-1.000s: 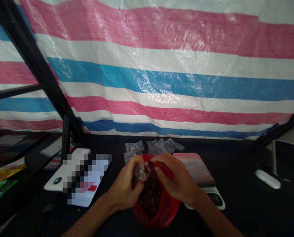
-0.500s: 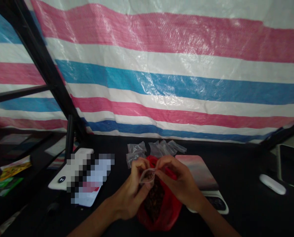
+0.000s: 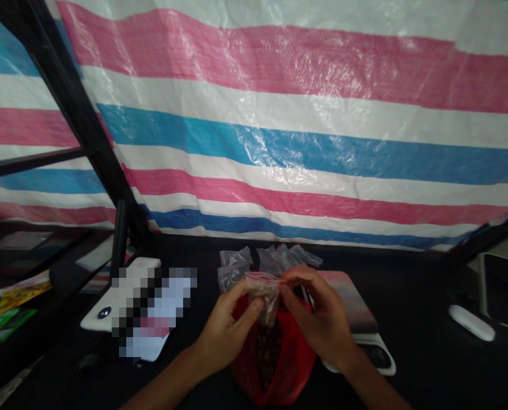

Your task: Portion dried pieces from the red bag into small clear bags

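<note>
A small clear zip bag with brownish bits inside hangs upright between my hands, its pinkish zip edge on top. My left hand pinches the bag's left side, thumb across its front. At the upper right corner, my right hand grips the zip edge between thumb and fingertips. Just below stands an open red plastic bag holding many small dark brown pieces, which I cannot identify. My hands and the zip bag cover part of its rim.
Several clear zip bags lie beyond my hands. A pinkish-grey flat case rests on a white phone at right, with a white earbud case and dark phone farther over. Two phones lie left; colourful packets sit far left.
The zip bag, earlier tilted with its mouth open toward me, now stands upright with its top edge flattened. Both hands have risen slightly with it and still hold it.
</note>
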The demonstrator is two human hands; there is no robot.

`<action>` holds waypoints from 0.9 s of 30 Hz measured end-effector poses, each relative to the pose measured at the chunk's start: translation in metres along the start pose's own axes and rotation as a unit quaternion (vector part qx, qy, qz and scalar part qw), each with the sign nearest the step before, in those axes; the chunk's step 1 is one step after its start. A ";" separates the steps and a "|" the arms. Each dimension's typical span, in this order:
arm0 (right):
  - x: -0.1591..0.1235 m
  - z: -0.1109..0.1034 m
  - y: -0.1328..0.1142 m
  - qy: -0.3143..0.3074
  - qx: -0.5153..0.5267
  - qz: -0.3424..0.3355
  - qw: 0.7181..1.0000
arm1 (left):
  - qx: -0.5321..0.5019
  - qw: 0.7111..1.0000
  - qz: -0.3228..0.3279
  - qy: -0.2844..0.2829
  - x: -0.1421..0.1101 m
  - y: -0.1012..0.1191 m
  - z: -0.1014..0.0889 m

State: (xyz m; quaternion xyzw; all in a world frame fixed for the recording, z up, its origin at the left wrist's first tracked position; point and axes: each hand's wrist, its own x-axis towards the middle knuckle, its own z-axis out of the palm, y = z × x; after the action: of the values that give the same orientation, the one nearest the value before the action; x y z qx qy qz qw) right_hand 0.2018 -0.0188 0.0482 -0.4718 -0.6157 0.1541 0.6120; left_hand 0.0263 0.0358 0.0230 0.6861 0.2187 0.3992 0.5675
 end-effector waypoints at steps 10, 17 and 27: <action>-0.009 0.016 -0.002 -0.049 0.018 0.024 0.998 | 0.037 0.998 0.014 0.053 0.000 -0.003 0.001; 0.022 -0.038 0.000 0.056 0.058 0.060 0.995 | 0.183 0.978 0.099 0.024 -0.005 -0.003 -0.006; 0.015 -0.107 0.063 -0.097 -0.216 0.114 0.965 | 0.337 0.913 0.225 -0.042 -0.003 -0.002 -0.006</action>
State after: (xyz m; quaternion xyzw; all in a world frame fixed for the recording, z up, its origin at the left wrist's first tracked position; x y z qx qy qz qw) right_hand 0.3259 -0.0172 0.0304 -0.6425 -0.6329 0.1313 0.4115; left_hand 0.0201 0.0380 0.0200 0.8838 0.1563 0.3898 0.2063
